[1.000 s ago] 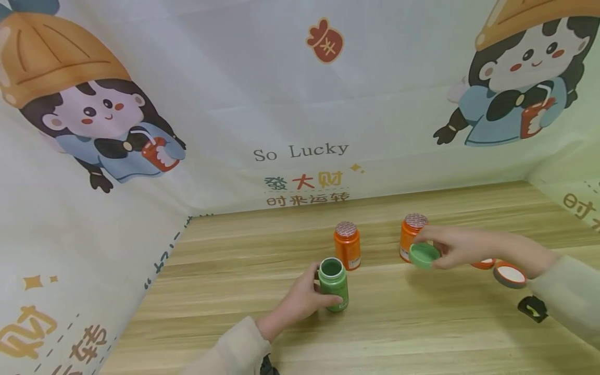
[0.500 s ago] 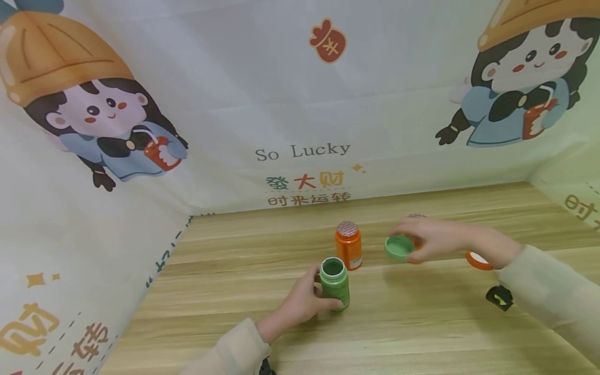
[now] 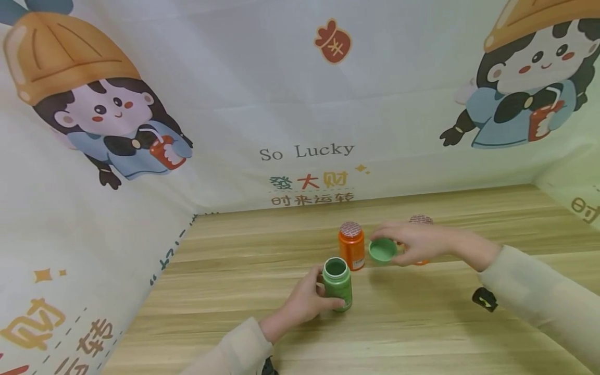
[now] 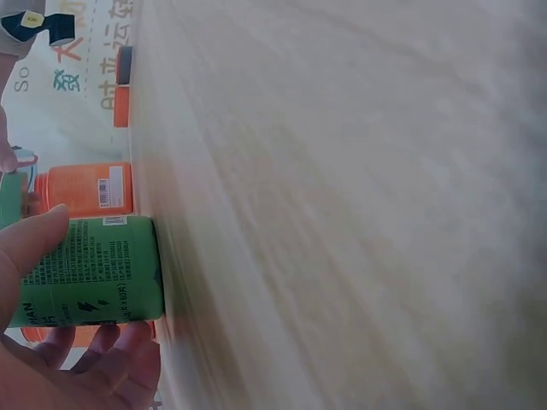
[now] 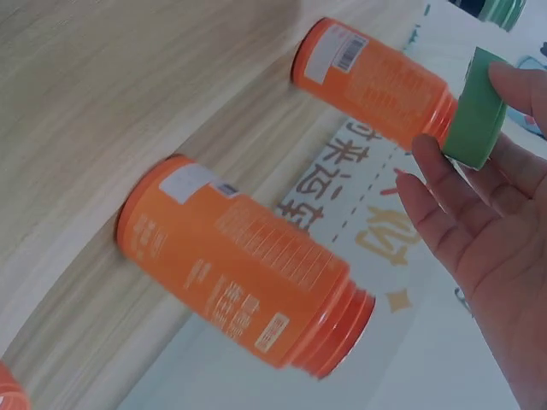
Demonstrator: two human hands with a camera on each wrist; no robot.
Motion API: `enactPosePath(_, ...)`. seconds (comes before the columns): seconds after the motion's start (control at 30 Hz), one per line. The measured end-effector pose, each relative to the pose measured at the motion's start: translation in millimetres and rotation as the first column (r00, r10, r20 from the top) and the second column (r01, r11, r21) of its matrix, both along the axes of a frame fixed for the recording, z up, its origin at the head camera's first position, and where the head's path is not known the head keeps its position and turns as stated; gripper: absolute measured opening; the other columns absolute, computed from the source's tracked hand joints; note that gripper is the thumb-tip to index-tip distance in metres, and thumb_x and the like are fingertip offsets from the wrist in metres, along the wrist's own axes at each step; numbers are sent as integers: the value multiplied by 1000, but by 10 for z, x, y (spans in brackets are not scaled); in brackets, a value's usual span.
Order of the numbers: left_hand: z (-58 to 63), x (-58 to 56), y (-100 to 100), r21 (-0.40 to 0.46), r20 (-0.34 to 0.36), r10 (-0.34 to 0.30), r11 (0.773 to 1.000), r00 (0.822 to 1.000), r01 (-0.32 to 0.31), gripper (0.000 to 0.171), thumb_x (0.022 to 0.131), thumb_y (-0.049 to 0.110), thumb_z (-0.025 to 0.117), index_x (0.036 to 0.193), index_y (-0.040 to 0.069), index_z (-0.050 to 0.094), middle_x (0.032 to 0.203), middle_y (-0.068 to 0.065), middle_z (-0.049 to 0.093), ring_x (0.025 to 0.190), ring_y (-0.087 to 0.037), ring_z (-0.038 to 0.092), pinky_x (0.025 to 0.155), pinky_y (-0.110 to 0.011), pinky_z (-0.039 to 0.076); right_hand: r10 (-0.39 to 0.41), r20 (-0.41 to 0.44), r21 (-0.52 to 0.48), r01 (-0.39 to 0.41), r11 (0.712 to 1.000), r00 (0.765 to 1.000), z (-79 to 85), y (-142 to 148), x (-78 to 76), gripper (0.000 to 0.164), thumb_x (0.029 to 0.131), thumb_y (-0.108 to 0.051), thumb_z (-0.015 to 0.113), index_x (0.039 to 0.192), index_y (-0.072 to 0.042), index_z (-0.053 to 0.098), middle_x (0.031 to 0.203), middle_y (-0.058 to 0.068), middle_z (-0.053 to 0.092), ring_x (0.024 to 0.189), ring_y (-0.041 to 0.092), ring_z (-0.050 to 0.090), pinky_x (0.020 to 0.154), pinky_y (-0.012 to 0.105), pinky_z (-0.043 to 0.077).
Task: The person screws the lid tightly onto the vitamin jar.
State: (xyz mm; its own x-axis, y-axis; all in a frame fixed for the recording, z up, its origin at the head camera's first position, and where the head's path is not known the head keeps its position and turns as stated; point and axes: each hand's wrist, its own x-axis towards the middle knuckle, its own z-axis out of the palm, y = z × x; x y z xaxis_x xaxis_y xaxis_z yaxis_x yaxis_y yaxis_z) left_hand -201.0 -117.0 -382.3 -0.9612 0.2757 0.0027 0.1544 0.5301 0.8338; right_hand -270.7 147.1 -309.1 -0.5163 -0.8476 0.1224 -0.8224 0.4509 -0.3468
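My left hand [image 3: 307, 299] grips a green bottle [image 3: 338, 294] around its side; it stands upright on the table with its mouth uncovered. Between thumb and fingers, my right hand [image 3: 424, 244] pinches a green lid [image 3: 383, 251], its hollow side tilted into view. The lid is off the table, right of the bottle and apart from it. Just behind the green bottle stands an orange bottle [image 3: 351, 252] with a printed seal on top. A second orange bottle [image 5: 248, 265] is mostly hidden by my right hand in the head view.
An orange lid [image 4: 121, 107] and a dark lid [image 4: 125, 66] show at the far side in the left wrist view; my right arm covers their place in the head view. A printed cloth [image 3: 300, 104] walls the wooden table [image 3: 234, 250] at back and sides.
My right hand has carried the green lid leftward, past the second orange bottle and toward the green bottle. My left hand keeps its grip, with the bottle in place.
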Motion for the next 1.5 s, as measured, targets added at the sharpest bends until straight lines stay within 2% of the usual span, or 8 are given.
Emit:
enactPosePath(0.13,9,2,12,1,-13,1,1000,1000,-1,64,71,14,79,122,-2,44,100,-10,53,81,-18,52,67,-27,44,7,-11,5,-7,1000,1000,-3,-78,-2,44,81,-12,63,123,-3,52,119,5,53,107,19,51,90,39,44)
enactPosePath(0.37,25,4,35,-3,-24,9,1000,1000,-9,62,71,14,79,120,-5,45,98,-10,52,79,-17,49,65,-27,42,-11,11,30,11,999,1000,16,-175,22,47,80,-15,64,125,-5,52,115,-2,51,102,12,49,86,33,43)
enactPosePath(0.63,9,2,43,-16,-20,16,1000,1000,-16,63,70,14,79,120,-4,45,99,-10,53,82,-18,51,70,-30,45,18,-54,-7,-19,1000,998,9,-226,28,46,81,-16,65,123,-5,52,124,5,50,113,19,48,92,39,42)
enactPosePath(0.87,-23,-20,45,-12,-9,16,1000,1000,-17,65,70,13,79,122,-4,45,101,-11,55,83,-18,52,72,-32,45,8,-49,-6,-8,1000,999,26,-260,43,52,82,-16,65,129,-2,47,132,12,47,119,26,46,94,43,41)
enactPosePath(1.07,-30,-31,50,-4,-2,9,1000,1000,-9,67,69,12,79,123,-4,44,103,-11,55,83,-19,54,71,-31,46,20,-51,7,-20,1000,998,32,-309,55,57,80,-15,67,131,1,45,133,14,46,120,28,44,96,43,39)
enactPosePath(1.3,-22,-24,44,-4,-25,-4,1000,1000,4,65,69,11,79,122,-5,44,102,-11,55,82,-19,53,70,-30,46,65,-125,-14,-67,998,990,22,-354,62,54,79,-12,67,126,4,49,128,16,50,119,31,45,97,45,38)
enactPosePath(1.5,-13,-9,47,-7,-23,-2,1000,1000,2,64,69,10,79,121,-5,45,102,-12,55,83,-20,53,71,-31,46,83,-134,-17,-86,996,987,18,-385,67,53,78,-13,68,125,5,49,127,17,51,120,33,45,98,46,37)
